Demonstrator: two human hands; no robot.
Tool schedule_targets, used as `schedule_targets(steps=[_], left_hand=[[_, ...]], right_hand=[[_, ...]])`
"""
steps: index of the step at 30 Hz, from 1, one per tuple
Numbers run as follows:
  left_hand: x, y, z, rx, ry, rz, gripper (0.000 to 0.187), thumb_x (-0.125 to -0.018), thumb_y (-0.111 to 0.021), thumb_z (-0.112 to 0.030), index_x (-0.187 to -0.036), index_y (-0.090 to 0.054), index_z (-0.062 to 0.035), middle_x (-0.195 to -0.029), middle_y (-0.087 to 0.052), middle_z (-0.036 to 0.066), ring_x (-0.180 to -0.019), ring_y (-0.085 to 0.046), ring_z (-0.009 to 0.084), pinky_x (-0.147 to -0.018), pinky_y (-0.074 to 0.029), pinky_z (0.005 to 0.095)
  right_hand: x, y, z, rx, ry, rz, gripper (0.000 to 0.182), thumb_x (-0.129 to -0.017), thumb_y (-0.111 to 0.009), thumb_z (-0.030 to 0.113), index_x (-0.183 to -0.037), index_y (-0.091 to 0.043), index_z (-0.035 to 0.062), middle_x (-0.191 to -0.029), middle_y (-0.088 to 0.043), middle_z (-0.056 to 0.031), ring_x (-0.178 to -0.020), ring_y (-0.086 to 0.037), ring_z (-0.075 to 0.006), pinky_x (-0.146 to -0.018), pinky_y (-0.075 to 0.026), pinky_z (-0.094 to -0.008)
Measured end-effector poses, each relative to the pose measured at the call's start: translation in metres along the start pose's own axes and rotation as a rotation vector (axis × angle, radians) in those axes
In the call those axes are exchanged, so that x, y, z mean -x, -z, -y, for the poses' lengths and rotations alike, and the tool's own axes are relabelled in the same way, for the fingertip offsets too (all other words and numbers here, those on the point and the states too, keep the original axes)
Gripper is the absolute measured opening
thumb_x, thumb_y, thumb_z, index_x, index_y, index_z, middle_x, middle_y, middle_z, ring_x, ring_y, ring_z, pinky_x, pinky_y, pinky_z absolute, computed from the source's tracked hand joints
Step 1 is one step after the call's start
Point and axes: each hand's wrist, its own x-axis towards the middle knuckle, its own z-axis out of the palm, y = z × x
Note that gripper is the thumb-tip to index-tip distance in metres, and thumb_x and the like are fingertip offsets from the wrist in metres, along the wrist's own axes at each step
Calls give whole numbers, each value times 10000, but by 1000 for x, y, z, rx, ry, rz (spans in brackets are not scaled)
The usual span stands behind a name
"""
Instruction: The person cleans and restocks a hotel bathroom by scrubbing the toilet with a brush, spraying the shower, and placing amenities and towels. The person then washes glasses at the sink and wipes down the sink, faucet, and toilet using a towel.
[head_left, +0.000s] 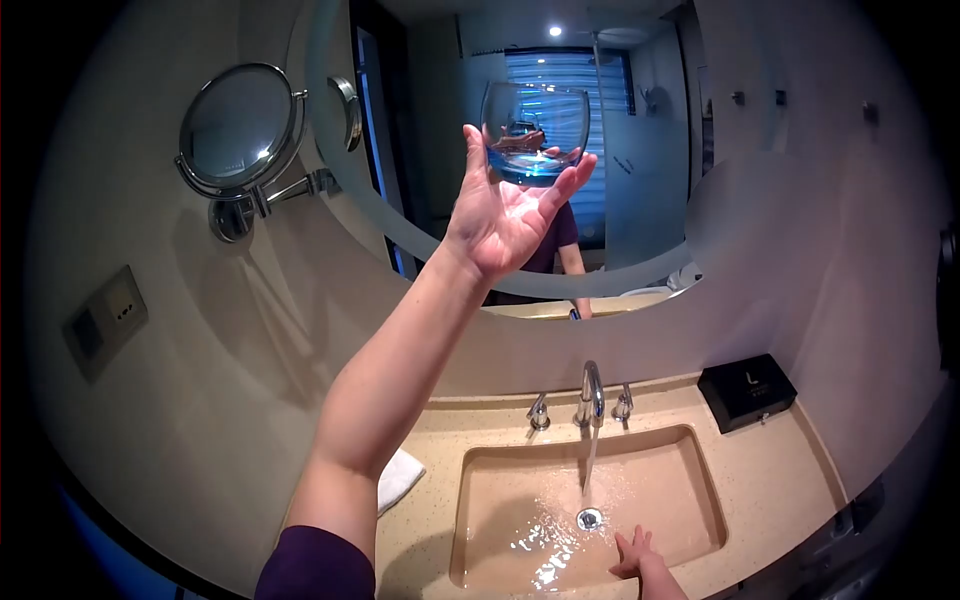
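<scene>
A clear glass (536,135) with a bluish base is raised in front of the round mirror. My left hand (510,205) holds it from below, palm up, with the thumb at its left side and the fingers at its right. Low in the sink (715,500), my right hand (637,552) has its fingers spread and holds nothing. It is to the right of and below the drain (590,518). Water runs from the faucet (592,390) into the basin, where shallow water glints.
A black box (747,392) stands at the counter's back right. A white cloth (402,478) lies left of the sink. A small round mirror (240,130) on an arm juts from the left wall, above a socket plate (105,320).
</scene>
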Motion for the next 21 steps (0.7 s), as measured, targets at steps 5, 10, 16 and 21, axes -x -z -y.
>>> schedule_targets(steps=[5, 10, 16, 21], left_hand=[[30, 24, -18, -66, -58, -47, 854, -765, -524, -630, -1251, -323, 43, -1223, -391, 239, -1103, -498, 365, -847, -545, 381], [139, 96, -46, -306, -155, -385, 800, -723, -563, -672, -1174, -481, -17, -1174, -504, 204, -1082, -513, 380, -838, -530, 378], [331, 223, -113, -903, -244, -927, 548, -882, -498, -485, -1228, -460, -62, -1259, -482, 157, -1112, -519, 314, -937, -464, 379], [423, 284, -157, -1680, 18, -1477, 644, -790, -677, -400, -1264, -427, -43, -1167, -543, 134, -1054, -536, 216, -877, -449, 344]], right_hand=[[-26, -31, 22, 167, 247, 107, 972, -629, -723, 530, -1419, -194, 328, -1460, -3, -275, -1330, 1, -496, -1058, -175, -560], [-7, -35, 141, 379, 549, 11, 802, -715, -685, 414, -1386, -246, 386, -1488, -79, -104, -1361, -73, -386, -979, -200, -683], [-94, -46, 231, 368, 720, -246, 696, -770, -585, 507, -1379, -270, 391, -1493, -134, -45, -1374, -58, -344, -984, -143, -716], [-183, 9, 199, 164, 270, -380, 625, -795, -579, 449, -1364, -357, 316, -1466, -248, 24, -1371, -162, -241, -1024, -118, -666]])
